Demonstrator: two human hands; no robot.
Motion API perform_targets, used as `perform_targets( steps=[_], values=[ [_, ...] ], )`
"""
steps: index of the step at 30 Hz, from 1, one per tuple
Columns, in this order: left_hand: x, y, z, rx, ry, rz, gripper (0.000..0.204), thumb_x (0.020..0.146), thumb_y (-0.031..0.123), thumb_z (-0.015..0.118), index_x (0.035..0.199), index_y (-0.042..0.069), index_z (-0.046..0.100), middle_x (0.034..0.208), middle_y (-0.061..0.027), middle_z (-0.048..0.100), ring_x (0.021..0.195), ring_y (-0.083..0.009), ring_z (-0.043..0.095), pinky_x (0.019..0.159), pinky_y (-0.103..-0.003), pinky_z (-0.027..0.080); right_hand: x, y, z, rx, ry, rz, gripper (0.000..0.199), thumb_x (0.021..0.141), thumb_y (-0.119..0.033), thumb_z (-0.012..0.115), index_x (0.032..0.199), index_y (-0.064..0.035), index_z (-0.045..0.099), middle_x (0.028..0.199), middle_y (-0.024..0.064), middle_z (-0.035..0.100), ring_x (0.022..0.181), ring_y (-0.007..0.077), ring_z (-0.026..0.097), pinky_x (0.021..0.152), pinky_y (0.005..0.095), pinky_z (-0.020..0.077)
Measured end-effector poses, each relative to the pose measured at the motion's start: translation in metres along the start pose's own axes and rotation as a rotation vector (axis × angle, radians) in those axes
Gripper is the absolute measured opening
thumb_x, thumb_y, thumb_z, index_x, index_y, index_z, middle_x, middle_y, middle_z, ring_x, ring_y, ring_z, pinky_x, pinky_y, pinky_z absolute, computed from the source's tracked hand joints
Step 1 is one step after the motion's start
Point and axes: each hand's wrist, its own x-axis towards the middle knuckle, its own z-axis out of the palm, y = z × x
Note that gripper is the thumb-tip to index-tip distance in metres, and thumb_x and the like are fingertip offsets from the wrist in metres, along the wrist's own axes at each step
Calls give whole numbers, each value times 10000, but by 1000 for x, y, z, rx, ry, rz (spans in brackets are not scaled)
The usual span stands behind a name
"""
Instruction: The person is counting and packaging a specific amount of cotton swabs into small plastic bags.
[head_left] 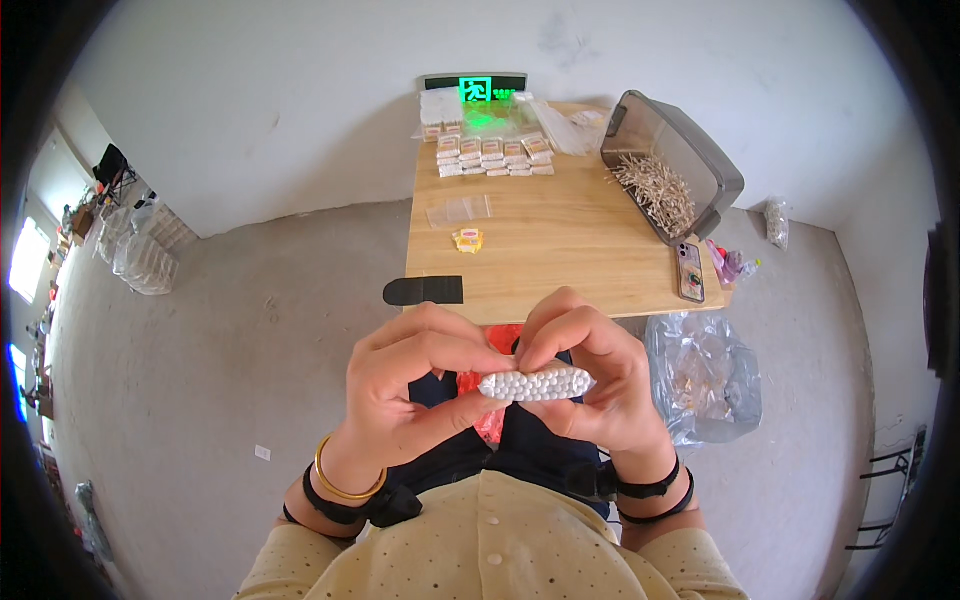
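In front of my chest, beyond the near table edge, a flat bundle of cotton swabs (535,386) is held with its white tips turned up toward me. My left hand (405,375) pinches the bundle's left end between thumb and fingers. At the other end, my right hand (605,380) grips it the same way, and the fingertips of both hands nearly meet along the far side. A clear wrapper seems to surround the swabs, though the fingers hide most of it. Nearest on the table lie small yellow labels (467,240) and a clear flat bag (460,210).
Stacked swab packs (490,155) sit at the table's back, before a green-lit exit sign (475,90). A tilted grey bin (735,185) holds loose swabs (655,195). A phone (690,272) and black pad (424,291) lie near the front edge; a clear plastic bag (700,375) hangs at right.
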Motion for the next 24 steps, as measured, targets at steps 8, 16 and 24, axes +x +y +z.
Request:
perform_targets(
  steps=[8,16,24],
  values=[
    [-1,2,0,3,-24,-23,265,739,77,836,992,67,755,975,-70,706,856,-181,661,742,-288,510,-4,4,-5,-103,52,-83,349,716,-60,871,1003,-82,674,1009,75,626,908,189,575,758,294,464],
    [4,2,-1,-87,-110,1,265,706,79,827,955,75,737,951,-56,692,853,-191,648,756,-307,511,-4,-1,-8,-127,-1,-88,312,716,-58,854,974,-84,681,995,64,631,901,199,574,756,297,466],
    [11,3,-3,-105,-239,66,296,672,41,803,956,89,733,920,-40,668,811,-199,624,731,-320,505,-7,-6,-11,-90,-72,-103,302,704,-67,847,975,-89,717,1018,80,647,957,230,581,769,307,473]
  ],
)
